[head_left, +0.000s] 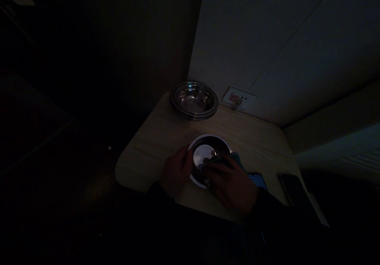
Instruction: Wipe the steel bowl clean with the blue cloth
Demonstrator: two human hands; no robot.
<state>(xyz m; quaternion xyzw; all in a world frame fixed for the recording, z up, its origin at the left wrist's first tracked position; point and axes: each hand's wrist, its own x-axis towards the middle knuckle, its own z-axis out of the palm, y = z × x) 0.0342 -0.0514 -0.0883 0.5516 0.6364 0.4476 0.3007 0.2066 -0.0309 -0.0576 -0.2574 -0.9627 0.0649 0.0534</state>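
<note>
Dark sleeves (271,203) reach in from the near side, and the two hands work close together over the near part of a pale, wood-grained desk (148,150). The right hand (230,183) holds a dark teal cloth (238,160), its fingers bent over the near right side of a round metal bowl (204,154) and reaching inside it; part of the cloth sticks out past the rim, beyond the knuckles. The left hand (175,173) has its fingers closed narrowly at the bowl's left rim, though the room is too dim to show exactly how they grip. The bowl sits between the hands, open side up, with light catching its bottom. Just beside the right hand, partly hidden by it, lies a flat thing with a blue face (257,180). Farther to the right of that hand is a dark, flat, oblong object (293,189), too dim to make out. Beyond both hands, near the desk's far left corner, stands a stack of shiny metal bowls (194,100). To the right of the stack, a socket plate (239,98) with a red switch and something plugged in is fixed to the pale wall (252,39).
</note>
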